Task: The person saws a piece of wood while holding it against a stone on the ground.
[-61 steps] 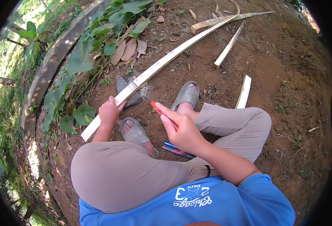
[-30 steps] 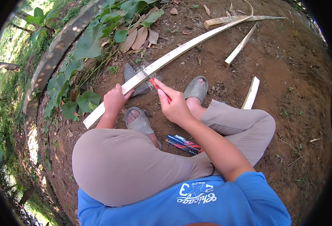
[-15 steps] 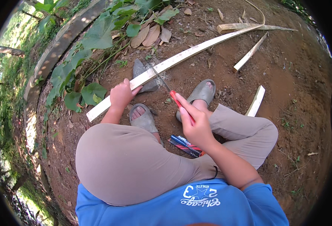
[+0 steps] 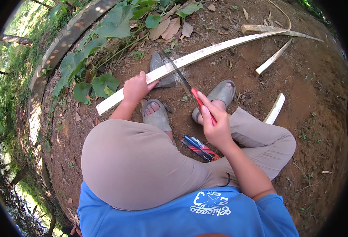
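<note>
A long pale strip of wood (image 4: 209, 50) runs from my left knee up to the far right. My left hand (image 4: 136, 89) is wrapped round it near its close end. Under the strip, just past that hand, lies a grey stone (image 4: 157, 65). My right hand (image 4: 216, 121) is closed round the red handle of a handsaw (image 4: 183, 80). The saw's dark narrow blade lies across the strip over the stone, its tip reaching past the far edge. Pale dust shows on the ground around the stone.
Between my legs lie a blue marker (image 4: 196, 145) and a red-and-black package (image 4: 211, 155). Shorter wood pieces (image 4: 274, 58) lie at the far right, and another wood piece (image 4: 275, 107) is by my right knee. Leafy vines (image 4: 103, 47) and a curved curb (image 4: 49, 51) are on the left.
The saw has slid forward across the strip, so its tip now sticks out farther beyond the far edge. My left hand keeps its grip; the whole view has shifted slightly.
</note>
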Available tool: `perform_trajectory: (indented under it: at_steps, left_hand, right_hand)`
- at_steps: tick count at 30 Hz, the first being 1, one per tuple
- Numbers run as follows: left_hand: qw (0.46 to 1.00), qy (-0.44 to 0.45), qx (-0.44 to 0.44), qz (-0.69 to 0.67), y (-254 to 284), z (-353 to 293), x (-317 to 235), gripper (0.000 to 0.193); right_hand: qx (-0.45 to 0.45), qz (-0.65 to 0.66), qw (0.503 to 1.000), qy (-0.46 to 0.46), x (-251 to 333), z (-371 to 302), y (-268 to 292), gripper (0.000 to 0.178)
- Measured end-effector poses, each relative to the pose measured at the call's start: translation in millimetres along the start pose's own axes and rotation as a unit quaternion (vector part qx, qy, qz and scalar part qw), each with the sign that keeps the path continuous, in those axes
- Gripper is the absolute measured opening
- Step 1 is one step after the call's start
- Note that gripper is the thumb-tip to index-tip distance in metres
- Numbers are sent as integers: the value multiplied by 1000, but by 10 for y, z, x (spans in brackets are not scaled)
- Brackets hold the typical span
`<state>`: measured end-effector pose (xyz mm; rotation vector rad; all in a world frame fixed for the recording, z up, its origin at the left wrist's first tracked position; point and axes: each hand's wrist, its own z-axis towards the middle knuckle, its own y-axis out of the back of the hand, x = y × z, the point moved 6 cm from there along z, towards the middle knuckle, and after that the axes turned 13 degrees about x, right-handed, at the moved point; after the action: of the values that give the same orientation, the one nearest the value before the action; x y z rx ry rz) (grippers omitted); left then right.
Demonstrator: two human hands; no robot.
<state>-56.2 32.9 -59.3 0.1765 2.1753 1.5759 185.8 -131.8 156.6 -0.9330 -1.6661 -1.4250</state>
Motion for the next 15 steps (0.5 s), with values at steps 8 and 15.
perform_trajectory:
  at_steps: [8,15]
  left_hand:
    - [1000,-4,-3,20,42,-27,-19,72]
    - [1000,4,19,15,20,-5,-11,73]
  right_hand:
    - [51,25,976,-211,-55,-87,22,48]
    - [21,67,994,-89,-510,456,-142,45]
